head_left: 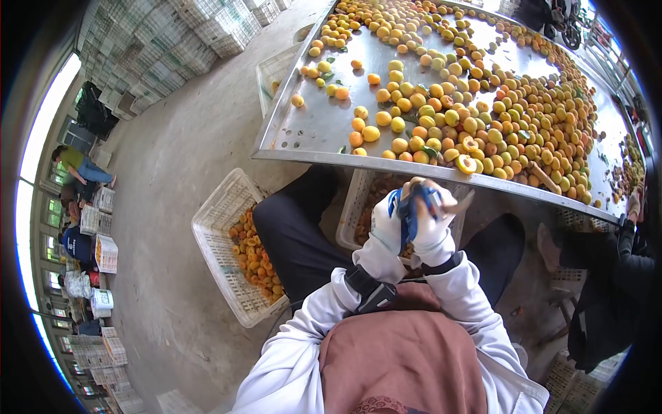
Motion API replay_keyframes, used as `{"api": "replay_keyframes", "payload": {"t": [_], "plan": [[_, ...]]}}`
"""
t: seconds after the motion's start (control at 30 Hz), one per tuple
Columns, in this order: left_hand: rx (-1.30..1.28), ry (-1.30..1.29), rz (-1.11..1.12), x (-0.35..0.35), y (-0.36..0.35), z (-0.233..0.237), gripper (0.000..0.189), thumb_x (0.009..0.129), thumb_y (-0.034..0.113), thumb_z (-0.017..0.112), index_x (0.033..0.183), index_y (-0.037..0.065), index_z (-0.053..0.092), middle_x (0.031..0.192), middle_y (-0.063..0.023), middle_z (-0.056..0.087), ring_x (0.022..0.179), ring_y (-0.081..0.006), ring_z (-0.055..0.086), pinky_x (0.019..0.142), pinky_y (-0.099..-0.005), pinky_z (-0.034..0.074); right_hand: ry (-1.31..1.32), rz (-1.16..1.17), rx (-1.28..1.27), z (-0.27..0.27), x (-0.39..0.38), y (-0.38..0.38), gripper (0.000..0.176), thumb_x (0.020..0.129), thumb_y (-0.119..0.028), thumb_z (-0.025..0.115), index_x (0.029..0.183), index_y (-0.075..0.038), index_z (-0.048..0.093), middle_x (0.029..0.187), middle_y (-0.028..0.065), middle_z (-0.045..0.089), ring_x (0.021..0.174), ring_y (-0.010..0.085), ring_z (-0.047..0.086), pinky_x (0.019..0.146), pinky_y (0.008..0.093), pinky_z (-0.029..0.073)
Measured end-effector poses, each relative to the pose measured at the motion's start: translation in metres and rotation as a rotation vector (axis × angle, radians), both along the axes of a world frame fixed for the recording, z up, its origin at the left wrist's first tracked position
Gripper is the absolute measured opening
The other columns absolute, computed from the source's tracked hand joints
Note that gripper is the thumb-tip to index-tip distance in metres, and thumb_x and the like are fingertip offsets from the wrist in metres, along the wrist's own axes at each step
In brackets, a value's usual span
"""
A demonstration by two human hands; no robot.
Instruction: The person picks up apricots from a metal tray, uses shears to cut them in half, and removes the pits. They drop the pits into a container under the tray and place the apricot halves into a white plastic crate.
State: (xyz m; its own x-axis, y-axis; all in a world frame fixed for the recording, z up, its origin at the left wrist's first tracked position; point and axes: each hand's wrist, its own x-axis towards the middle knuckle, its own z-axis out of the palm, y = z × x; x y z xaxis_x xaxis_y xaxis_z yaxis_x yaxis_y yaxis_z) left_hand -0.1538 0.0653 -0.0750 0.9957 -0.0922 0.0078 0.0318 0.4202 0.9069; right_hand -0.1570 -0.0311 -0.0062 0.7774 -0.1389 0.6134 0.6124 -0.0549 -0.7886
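Note:
Both of my hands wear pale gloves and are close together just below the front edge of the metal table (303,117). My left hand (388,224) is closed round something blue that I cannot make out clearly. Against it, my right hand (434,214) is closed too, its fingers smeared by motion; what it holds is hidden. Under them stands a white crate (350,210) with fruit pieces in it. Many yellow-orange apricots (507,134) lie on the table, and a halved apricot (466,164) rests near its front edge.
A white crate (210,217) of orange fruit halves (255,259) stands beside my left leg. At the right edge sits a person in dark clothes (607,297). Stacked crates (155,48) rise at the back left, with other people (79,165) at far left.

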Motion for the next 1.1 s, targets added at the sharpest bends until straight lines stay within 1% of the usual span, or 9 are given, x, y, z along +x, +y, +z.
{"api": "replay_keyframes", "payload": {"t": [0.07,0.13,0.27,0.37,0.77,0.8,0.93,1.07,1.1], "plan": [[0.527,-0.302,0.125,-0.003,0.004,0.015,0.031,0.102,0.030,0.056,0.103,0.000,0.066,0.089,-0.0039,0.067,0.079,-0.0089,0.058,0.073,-0.0274,0.051,0.214,0.269,0.564,-0.018,0.004,0.003,0.007,0.085,0.001,0.062,0.092,0.003,0.062,0.083,0.0046,0.066,0.072,0.0127,0.062,0.065,0.0248,0.048],[0.440,-0.266,0.132,-0.005,0.003,0.016,0.032,0.102,0.030,0.056,0.102,0.000,0.066,0.090,-0.0047,0.067,0.079,-0.0091,0.059,0.072,-0.0274,0.051,0.156,0.127,0.407,-0.016,0.004,0.005,0.007,0.087,-0.001,0.062,0.093,0.003,0.064,0.082,0.0051,0.066,0.072,0.0105,0.061,0.066,0.0241,0.048],[0.465,-0.325,0.131,-0.006,0.003,0.022,0.035,0.102,0.034,0.055,0.091,0.003,0.066,0.077,-0.0050,0.064,0.067,-0.0083,0.057,0.059,-0.0274,0.049,0.384,0.544,0.940,0.010,0.017,-0.006,0.013,0.098,-0.014,0.057,0.089,-0.005,0.054,0.067,0.0046,0.053,0.050,0.0165,0.050,0.047,0.0304,0.042],[0.026,0.190,-0.046,-0.011,0.000,0.024,0.037,0.101,0.037,0.055,0.080,0.007,0.061,0.060,-0.0029,0.057,0.038,-0.0110,0.047,0.036,-0.0268,0.033,0.496,0.617,0.959,0.014,0.025,-0.016,0.022,0.103,-0.023,0.049,0.085,-0.012,0.046,0.060,0.0007,0.040,0.043,0.0128,0.039,0.042,0.0309,0.033],[0.114,-0.031,-0.163,0.001,0.014,0.019,0.012,0.091,0.013,0.064,0.095,0.002,0.061,0.073,-0.0002,0.060,0.061,-0.0058,0.053,0.055,-0.0226,0.044,0.639,1.062,0.932,-0.005,0.014,-0.027,0.039,0.102,-0.036,0.047,0.073,-0.009,0.047,0.060,-0.0009,0.036,0.041,0.0122,0.037,0.043,0.0347,0.032],[0.366,-0.178,-0.114,0.008,0.018,0.016,0.011,0.091,0.013,0.063,0.096,0.002,0.062,0.074,-0.0031,0.063,0.062,-0.0081,0.058,0.057,-0.0224,0.048,0.585,1.041,0.843,-0.008,0.011,-0.026,0.040,0.102,-0.036,0.047,0.072,-0.008,0.047,0.059,-0.0003,0.037,0.042,0.0129,0.038,0.045,0.0349,0.033],[0.070,0.025,-0.043,0.012,0.028,0.039,0.028,0.103,0.028,0.053,0.093,0.006,0.067,0.070,0.0001,0.059,0.054,-0.0060,0.052,0.047,-0.0227,0.040,0.465,0.787,0.862,0.000,0.007,-0.040,0.035,0.101,-0.030,0.052,0.076,-0.006,0.053,0.060,0.0012,0.043,0.044,0.0145,0.043,0.045,0.0340,0.036],[0.036,0.104,0.050,0.013,0.028,0.049,0.028,0.103,0.031,0.054,0.101,0.007,0.068,0.073,-0.0012,0.062,0.048,-0.0039,0.046,0.042,-0.0208,0.033,0.759,0.017,0.180,0.014,-0.002,-0.048,0.014,0.092,-0.015,0.069,0.085,-0.002,0.066,0.070,-0.0009,0.060,0.057,0.0079,0.053,0.052,0.0249,0.043],[0.185,0.115,0.066,0.013,0.031,0.052,0.029,0.104,0.027,0.052,0.109,0.003,0.067,0.074,-0.0041,0.064,0.055,-0.0101,0.057,0.050,-0.0239,0.043,0.633,-0.010,0.040,0.008,-0.003,-0.041,0.013,0.090,-0.014,0.071,0.088,-0.001,0.067,0.069,-0.0014,0.059,0.059,0.0080,0.053,0.055,0.0256,0.045]]}}
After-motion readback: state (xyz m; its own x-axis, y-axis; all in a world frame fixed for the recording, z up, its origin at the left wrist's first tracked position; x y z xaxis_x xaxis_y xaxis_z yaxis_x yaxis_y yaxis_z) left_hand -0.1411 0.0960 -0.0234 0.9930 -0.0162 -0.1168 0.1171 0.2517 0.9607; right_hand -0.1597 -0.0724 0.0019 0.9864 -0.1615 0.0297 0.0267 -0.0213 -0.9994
